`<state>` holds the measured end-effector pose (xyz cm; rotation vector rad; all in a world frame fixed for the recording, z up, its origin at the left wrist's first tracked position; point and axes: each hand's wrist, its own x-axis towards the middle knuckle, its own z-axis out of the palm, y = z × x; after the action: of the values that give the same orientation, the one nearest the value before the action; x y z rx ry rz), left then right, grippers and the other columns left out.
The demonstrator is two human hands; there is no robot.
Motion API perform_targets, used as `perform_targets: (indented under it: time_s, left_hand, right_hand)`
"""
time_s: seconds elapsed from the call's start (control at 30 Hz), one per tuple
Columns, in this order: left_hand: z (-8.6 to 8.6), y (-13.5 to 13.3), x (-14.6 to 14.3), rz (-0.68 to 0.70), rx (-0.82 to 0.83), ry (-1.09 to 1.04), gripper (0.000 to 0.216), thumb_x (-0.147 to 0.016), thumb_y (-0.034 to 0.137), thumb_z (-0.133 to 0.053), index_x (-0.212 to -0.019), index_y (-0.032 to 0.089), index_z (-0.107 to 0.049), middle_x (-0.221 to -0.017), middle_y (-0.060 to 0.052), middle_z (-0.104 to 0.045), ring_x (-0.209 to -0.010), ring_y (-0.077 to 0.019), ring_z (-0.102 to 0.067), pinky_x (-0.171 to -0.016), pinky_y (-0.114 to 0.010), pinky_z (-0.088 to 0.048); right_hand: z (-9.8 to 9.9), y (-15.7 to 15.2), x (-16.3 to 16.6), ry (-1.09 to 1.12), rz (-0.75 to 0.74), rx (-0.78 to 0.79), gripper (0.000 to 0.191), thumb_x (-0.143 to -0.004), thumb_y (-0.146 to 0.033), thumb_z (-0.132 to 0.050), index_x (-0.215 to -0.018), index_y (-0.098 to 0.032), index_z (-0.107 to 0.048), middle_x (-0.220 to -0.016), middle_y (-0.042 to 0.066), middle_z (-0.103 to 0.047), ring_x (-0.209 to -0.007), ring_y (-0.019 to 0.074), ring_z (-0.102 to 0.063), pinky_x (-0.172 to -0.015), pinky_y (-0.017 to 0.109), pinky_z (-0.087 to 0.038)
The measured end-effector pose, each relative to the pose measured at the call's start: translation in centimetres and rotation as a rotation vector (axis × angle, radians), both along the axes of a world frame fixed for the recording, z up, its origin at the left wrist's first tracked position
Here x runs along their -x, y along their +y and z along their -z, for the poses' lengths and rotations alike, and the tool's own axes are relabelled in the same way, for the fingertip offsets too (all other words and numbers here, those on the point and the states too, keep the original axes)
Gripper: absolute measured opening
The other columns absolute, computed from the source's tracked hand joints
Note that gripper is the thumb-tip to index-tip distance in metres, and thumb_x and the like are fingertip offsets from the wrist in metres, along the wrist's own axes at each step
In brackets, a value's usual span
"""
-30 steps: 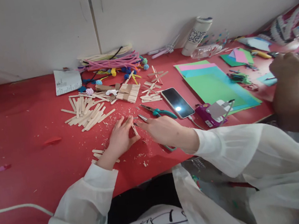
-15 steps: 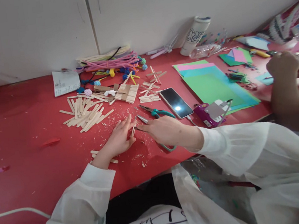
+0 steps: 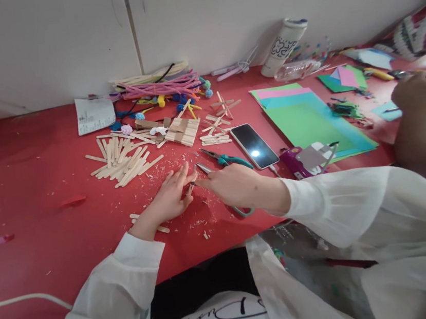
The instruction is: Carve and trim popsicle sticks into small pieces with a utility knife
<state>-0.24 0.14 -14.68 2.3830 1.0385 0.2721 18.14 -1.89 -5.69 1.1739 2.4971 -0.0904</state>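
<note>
My left hand [image 3: 171, 196] rests on the red table [image 3: 39, 201], its fingers pinching a short wooden stick piece [image 3: 190, 187]. My right hand [image 3: 228, 185] is closed round a pair of green-handled cutters [image 3: 242, 210] whose metal jaws [image 3: 203, 168] meet the stick at its upper end. Wood chips and shavings lie scattered around both hands.
A pile of wooden sticks [image 3: 125, 160] lies beyond my left hand, with glued stick panels [image 3: 183, 130] and pipe cleaners [image 3: 160, 88] behind. Teal pliers [image 3: 225, 159], a phone [image 3: 254, 145], coloured paper [image 3: 304, 117] and a purple device [image 3: 299, 162] lie right. Another person's arm [image 3: 417, 119] works at far right.
My left hand has shifted slightly and tilted the stick piece; the cutter jaws stay on it. The other person's hand moved a little to the right.
</note>
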Motion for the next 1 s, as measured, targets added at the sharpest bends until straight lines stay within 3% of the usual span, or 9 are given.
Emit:
perform_targets:
  time_s: [0.43, 0.63, 0.77, 0.87, 1.0]
  left_hand:
    - [0.1, 0.0, 0.1, 0.001, 0.007, 0.003, 0.052, -0.088, 0.030, -0.040, -0.138, 0.017, -0.032, -0.146, -0.012, -0.033, -0.139, -0.0223, -0.020, -0.112, -0.047, -0.015]
    - [0.0, 0.0, 0.0, 0.001, 0.006, 0.004, 0.052, -0.088, 0.029, -0.040, -0.137, 0.016, -0.032, -0.146, -0.012, -0.034, -0.139, -0.0216, -0.021, -0.112, -0.046, -0.013]
    - [-0.2, 0.0, 0.0, -0.004, 0.017, 0.028, 0.052, -0.088, 0.030, -0.041, -0.137, 0.014, -0.034, -0.151, -0.013, -0.022, -0.139, -0.0233, -0.018, -0.112, -0.047, -0.013]
    - [-0.2, 0.0, 0.0, 0.001, 0.021, 0.027, 0.053, -0.087, 0.028, -0.041, -0.138, 0.016, -0.033, -0.152, -0.012, -0.017, -0.139, -0.0234, -0.017, -0.112, -0.047, -0.014]
    - [0.0, 0.1, 0.0, -0.013, 0.052, 0.003, 0.056, -0.086, 0.023, -0.044, -0.139, 0.015, -0.030, -0.150, -0.013, -0.025, -0.139, -0.0234, -0.019, -0.112, -0.047, -0.014]
  right_hand:
    - [0.2, 0.1, -0.3, 0.005, -0.009, 0.002, 0.041, -0.083, -0.008, -0.047, -0.122, -0.019, -0.054, -0.084, 0.006, -0.068, -0.066, 0.0194, -0.068, -0.043, 0.027, -0.020]
    - [0.4, 0.1, -0.4, 0.018, -0.023, -0.020, 0.041, -0.083, -0.008, -0.046, -0.122, -0.019, -0.054, -0.083, 0.006, -0.069, -0.063, 0.0201, -0.067, -0.043, 0.027, -0.022]
    - [0.5, 0.1, -0.3, 0.016, -0.072, -0.027, 0.038, -0.082, -0.004, -0.045, -0.117, -0.015, -0.057, -0.086, 0.008, -0.070, -0.064, 0.0192, -0.067, -0.045, 0.026, -0.027]
    - [0.1, 0.4, 0.2, -0.011, -0.120, 0.047, 0.035, -0.081, 0.000, -0.044, -0.110, -0.012, -0.060, -0.094, 0.012, -0.069, -0.071, 0.0214, -0.067, -0.048, 0.027, -0.030]
    - [-1.1, 1.0, 1.2, -0.051, -0.141, 0.178, 0.031, -0.079, 0.001, -0.046, -0.100, -0.011, -0.064, -0.091, 0.011, -0.070, -0.077, 0.0230, -0.067, -0.050, 0.027, -0.033]
